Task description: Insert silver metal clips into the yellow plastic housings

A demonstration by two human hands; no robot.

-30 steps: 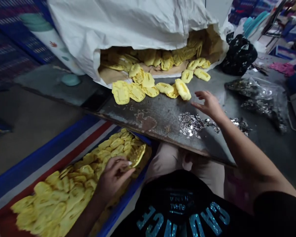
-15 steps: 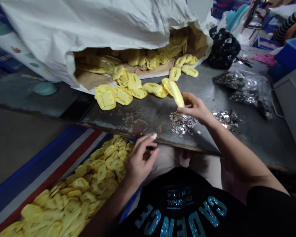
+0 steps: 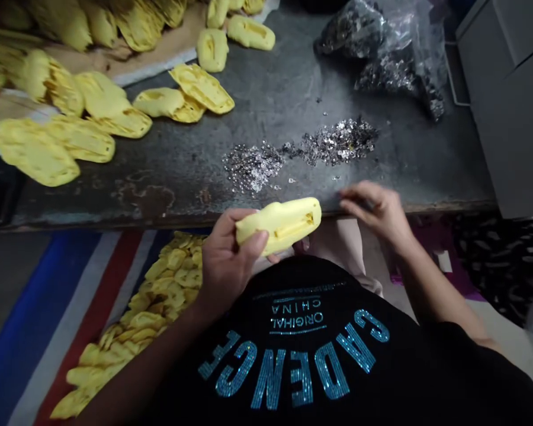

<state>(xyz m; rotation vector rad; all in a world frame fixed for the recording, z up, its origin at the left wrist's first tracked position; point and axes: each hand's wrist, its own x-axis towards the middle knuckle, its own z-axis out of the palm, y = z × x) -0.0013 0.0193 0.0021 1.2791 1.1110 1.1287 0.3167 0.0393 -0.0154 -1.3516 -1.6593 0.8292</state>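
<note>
My left hand [image 3: 231, 254] is closed around one end of a yellow plastic shell [image 3: 284, 222]. The shell lies nearly level in front of my shirt, its side with a long slot facing up. Off its far end, at the table's front edge, my right hand [image 3: 377, 210] has thumb and forefinger drawn together. Whatever sits between those fingertips, if anything, is too small to make out. Just beyond both hands, small shiny metal pieces [image 3: 255, 168] lie in a spread-out pile on the dark table [image 3: 275, 112].
More yellow shells [image 3: 35, 151] lie at the table's left and back. A clear bag [image 3: 395, 65] of metal pieces stands at the back right, beside a grey cabinet [image 3: 493, 106]. Below the table on the left, a striped container [image 3: 98, 278] holds many yellow shells.
The yellow shell passed from my right hand into my left and came toward my body. My right hand moved back to the table edge. The camera view tilted down and shifted right.
</note>
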